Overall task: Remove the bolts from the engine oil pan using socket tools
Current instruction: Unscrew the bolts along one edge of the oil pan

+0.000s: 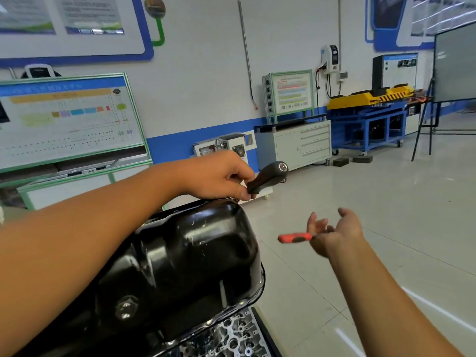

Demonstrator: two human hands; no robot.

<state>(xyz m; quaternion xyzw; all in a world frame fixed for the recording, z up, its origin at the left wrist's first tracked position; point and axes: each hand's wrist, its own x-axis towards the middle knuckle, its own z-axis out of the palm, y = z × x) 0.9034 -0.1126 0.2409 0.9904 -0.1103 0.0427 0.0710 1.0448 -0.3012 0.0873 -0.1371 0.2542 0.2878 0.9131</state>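
Looks like mid-removal on the far rim of the black oil pan, which sits near-left on the engine. The left hand pinches a dark tool handle there; the socket end is hidden. The right hand, fingers loosely apart, holds a red-handled tool, blurry. Next it needs seating squarely on a bolt. A drain plug sits near; cabinet far off.

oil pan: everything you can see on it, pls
The oil pan is a black, glossy, stamped-metal shell with rounded corners and scuffed paint near its top. It is mounted sump-up on the engine, whose bare metal shows below its flange. A hex drain plug sits low on the near face. A flange bolt shows on the right rim. The left hand, gripping a dark tool handle, is at its far top edge; contact is unclear. The left forearm crosses in front.
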